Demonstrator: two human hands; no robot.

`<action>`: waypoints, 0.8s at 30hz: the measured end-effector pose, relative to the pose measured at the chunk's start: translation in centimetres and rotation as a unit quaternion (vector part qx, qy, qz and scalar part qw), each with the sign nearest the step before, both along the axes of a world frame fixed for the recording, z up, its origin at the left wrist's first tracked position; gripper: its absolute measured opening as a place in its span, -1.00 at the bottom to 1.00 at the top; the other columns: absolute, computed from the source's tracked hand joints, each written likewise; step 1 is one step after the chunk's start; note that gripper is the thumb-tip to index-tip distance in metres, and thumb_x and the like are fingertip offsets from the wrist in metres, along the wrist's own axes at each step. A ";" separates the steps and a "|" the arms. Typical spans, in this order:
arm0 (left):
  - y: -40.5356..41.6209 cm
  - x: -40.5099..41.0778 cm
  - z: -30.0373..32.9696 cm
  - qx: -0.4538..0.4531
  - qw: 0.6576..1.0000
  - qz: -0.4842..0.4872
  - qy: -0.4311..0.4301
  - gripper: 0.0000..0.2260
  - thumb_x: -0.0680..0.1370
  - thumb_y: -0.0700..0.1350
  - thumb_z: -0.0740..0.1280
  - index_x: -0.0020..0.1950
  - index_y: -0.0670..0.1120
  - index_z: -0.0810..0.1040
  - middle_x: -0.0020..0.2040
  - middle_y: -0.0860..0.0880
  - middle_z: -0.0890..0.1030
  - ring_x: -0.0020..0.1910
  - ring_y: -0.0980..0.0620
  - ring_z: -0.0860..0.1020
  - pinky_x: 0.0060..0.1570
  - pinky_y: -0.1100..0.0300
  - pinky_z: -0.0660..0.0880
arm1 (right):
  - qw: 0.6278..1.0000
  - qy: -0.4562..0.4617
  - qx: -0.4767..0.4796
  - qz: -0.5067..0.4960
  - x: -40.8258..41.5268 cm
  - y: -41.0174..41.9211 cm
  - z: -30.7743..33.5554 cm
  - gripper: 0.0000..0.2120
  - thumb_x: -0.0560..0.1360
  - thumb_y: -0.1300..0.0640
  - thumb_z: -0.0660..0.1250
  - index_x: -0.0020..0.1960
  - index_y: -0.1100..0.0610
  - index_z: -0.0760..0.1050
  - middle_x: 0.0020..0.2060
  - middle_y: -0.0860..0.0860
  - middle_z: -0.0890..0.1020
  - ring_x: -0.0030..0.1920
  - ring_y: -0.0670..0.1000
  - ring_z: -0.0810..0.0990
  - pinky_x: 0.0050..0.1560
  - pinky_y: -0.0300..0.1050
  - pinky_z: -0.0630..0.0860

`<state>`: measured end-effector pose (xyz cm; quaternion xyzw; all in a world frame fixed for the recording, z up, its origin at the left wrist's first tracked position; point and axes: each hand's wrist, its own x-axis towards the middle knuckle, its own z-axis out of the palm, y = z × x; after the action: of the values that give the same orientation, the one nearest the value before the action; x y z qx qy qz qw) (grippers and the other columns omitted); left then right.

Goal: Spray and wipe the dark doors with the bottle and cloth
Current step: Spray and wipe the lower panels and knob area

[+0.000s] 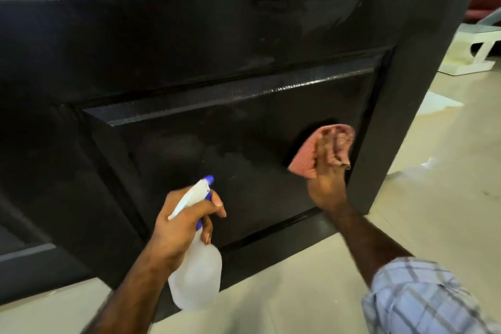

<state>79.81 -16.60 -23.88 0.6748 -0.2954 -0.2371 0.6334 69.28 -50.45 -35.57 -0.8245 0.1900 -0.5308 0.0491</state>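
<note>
Head view, left hand: the left hand (179, 221) is being curled round the neck of a translucent white plastic spray bottle (196, 274) with a blue nozzle, at 6 o'clock in the frame.
Head view, right hand: the right hand (326, 182) is being wrapped about a bunched pink cloth (311, 154), at 4 o'clock.
Head view, door: the cloth is being pressed on the lower recessed panel of the glossy dark panelled door (217, 43).
Head view, floor: a pale tiled floor (433, 198) is being shown at 3 o'clock.

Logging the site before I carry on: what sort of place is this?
Probably a home interior, at a doorway: a dark panelled door, a pale tiled floor, and white furniture in the room beyond.
</note>
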 end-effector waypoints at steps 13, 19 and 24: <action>6.1 1.9 -0.8 -0.046 0.994 0.094 -0.017 -0.88 0.56 -0.26 0.39 -0.17 -0.20 0.66 -0.18 -0.27 0.68 -0.51 -0.19 0.44 -0.41 0.07 0.46 | 0.971 0.139 -0.164 0.106 6.4 14.1 -4.9 -0.42 0.69 0.10 0.15 0.71 -0.02 0.23 0.64 0.15 0.35 0.65 0.30 0.23 0.49 0.51 0.33; 9.0 2.6 -2.6 -0.014 0.989 0.144 -0.005 -0.86 0.63 -0.28 0.36 -0.09 -0.23 0.66 -0.17 -0.19 0.71 -0.46 -0.09 0.53 -0.35 0.07 0.56 | 0.998 -0.050 0.009 0.041 7.8 13.5 4.0 -0.32 0.64 0.15 0.21 0.72 0.16 0.10 0.65 0.40 0.13 0.67 0.45 0.09 0.59 0.53 0.10; 9.5 3.4 -2.5 -0.030 0.988 0.146 -0.028 -0.88 0.61 -0.31 0.36 -0.10 -0.24 0.65 -0.19 -0.21 0.70 -0.50 -0.09 0.50 -0.43 0.10 0.52 | 0.992 -0.002 -0.100 0.073 11.6 20.4 6.4 -0.35 0.70 -0.10 0.18 0.72 0.09 0.16 0.70 0.20 0.04 0.70 0.41 -0.07 0.60 0.55 -0.13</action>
<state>83.23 -7.07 -26.41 0.6978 -0.2182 -0.1135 0.6728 80.86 -30.03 -29.19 -0.8356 0.0753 -0.5442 0.0053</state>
